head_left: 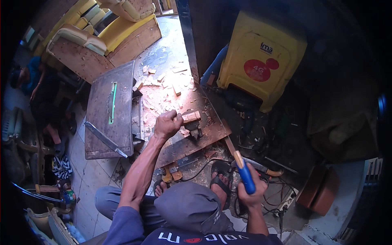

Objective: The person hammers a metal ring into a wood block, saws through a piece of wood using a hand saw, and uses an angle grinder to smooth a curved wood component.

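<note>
My left hand (168, 124) is closed around a small wooden block (191, 117), whose far end sticks out past the fingers to the right. Below the block sits a dark metal piece (195, 133) on a reddish-brown board (173, 148); whether they touch is unclear. In my right hand (254, 188), low on the right, is a flat-bladed tool with a blue handle (247, 178). Its narrow blade (230, 144) points up and left to the board's corner. The tool's exact kind does not show.
Wood scraps and shavings (157, 96) cover the sunlit floor. A saw table (109, 107) with a green slot carries a long metal strip (105, 139). On the right are a yellow plastic stool (261, 57), a wooden-handled tool (274, 172) and tangled cables (277, 204). Another person (41, 81) is far left.
</note>
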Motion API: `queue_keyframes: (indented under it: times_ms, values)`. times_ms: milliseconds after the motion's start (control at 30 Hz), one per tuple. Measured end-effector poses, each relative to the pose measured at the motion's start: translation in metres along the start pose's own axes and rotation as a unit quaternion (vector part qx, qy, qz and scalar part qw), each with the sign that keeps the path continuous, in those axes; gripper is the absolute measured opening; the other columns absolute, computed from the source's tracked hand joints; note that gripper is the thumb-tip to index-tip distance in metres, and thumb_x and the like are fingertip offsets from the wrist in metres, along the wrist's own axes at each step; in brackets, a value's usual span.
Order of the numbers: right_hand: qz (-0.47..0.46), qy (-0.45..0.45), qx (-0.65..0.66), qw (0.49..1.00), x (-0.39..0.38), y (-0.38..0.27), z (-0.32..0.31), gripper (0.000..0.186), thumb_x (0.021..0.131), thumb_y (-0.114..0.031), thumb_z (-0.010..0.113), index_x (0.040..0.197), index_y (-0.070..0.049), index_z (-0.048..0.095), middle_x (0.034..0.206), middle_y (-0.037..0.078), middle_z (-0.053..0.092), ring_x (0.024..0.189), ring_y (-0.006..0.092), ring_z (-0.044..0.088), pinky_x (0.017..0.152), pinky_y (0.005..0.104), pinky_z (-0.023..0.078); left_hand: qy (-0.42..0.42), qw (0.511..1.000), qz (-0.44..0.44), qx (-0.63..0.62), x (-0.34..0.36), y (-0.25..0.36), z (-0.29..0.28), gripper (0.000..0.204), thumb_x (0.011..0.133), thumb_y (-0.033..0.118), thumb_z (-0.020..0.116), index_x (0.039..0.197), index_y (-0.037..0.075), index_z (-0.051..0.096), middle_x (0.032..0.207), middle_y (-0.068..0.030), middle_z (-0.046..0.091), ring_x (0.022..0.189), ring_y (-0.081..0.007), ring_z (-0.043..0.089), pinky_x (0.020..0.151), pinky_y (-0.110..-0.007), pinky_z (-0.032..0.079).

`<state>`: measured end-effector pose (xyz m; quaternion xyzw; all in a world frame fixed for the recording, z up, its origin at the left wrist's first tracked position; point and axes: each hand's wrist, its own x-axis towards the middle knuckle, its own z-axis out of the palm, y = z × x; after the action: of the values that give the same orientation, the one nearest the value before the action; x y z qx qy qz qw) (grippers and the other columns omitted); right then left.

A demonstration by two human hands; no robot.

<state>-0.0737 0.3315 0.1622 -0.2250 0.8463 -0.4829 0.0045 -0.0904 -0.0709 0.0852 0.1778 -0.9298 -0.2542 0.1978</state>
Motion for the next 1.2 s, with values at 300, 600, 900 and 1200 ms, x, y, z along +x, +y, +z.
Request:
queue_keyframes:
  times_ms: [300,600,900,1200]
  values:
    - [-0.207,-0.204,-0.355,0.889,0.056,0.146,0.01,0.066,0.086,-0.008,0.065,0.151,-0.02,0.057,0.105,0.01,0.065,0.102,0.0301,0.065,0.095,0.0488,0.05,0.007,0.998,-0.066,0.01,-0.008,0.005,0.0,0.033,0.095,0.028,0.061,0.076,0.001,0.06,0.072,-0.0218,0.063,0.067,-0.0404,0.066,0.066,-0.051,0.052]
    - [-0.096,-0.231,-0.077,0.965,0.202,0.052,0.117,0.031,0.1,-0.022,0.059,0.121,-0.001,0.07,0.11,0.024,0.072,0.106,0.0446,0.07,0.091,0.0512,0.054,0.129,0.987,-0.095,0.011,-0.022,0.006,0.005,0.027,0.09,0.017,0.064,0.072,-0.001,0.055,0.067,-0.0201,0.055,0.061,-0.0388,0.06,0.06,-0.047,0.047]
    - [0.218,-0.71,0.035,0.669,0.334,0.13,0.343,0.064,0.102,-0.057,0.06,0.133,-0.001,0.068,0.131,0.016,0.07,0.109,0.0241,0.068,0.095,0.0397,0.053,0.144,0.986,-0.067,-0.042,0.002,0.029,0.025,0.022,0.085,0.015,0.068,0.073,0.0,0.057,0.067,-0.0178,0.055,0.061,-0.0369,0.06,0.058,-0.046,0.047]
    - [0.286,-0.711,0.262,0.586,0.306,0.111,0.322,0.061,0.107,-0.055,0.053,0.129,-0.001,0.071,0.127,0.017,0.07,0.109,0.0202,0.065,0.097,0.0339,0.053,0.158,0.982,-0.101,-0.015,-0.018,0.011,0.015,0.02,0.083,0.016,0.069,0.071,0.004,0.059,0.067,-0.0142,0.056,0.057,-0.0346,0.06,0.055,-0.045,0.048]
